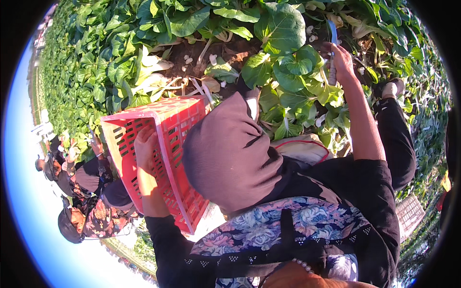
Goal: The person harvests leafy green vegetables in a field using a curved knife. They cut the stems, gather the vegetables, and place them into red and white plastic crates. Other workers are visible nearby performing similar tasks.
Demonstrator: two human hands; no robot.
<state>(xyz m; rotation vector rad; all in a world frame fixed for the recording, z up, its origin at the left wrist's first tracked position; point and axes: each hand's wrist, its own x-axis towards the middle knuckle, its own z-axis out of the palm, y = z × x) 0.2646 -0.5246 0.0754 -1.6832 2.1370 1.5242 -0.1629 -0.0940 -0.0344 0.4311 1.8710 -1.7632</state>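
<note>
At the left, my left hand (146,140) is at the slatted wall of a red plastic crate (182,115), its fingers bent against the wall near the rim. The crate lies tilted, its opening towards the left. My right hand (342,61) grips a knife (332,70) by its light, worn handle at the upper right, over leafy green plants. Its blade points up in the picture and shows bluish. Between my hands, broad-leaved green vegetables (295,68) with pale stalks grow from dark soil. The fingertips of my right hand are partly in shade.
My bent knee in purplish-grey cloth (230,154) fills the middle. Cut pale stems (213,59) lie on the soil. Several people (97,216) crouch among the plants at the far left. A pale crate (410,217) stands at the lower right. A light bag with red edging (302,149) lies beside me.
</note>
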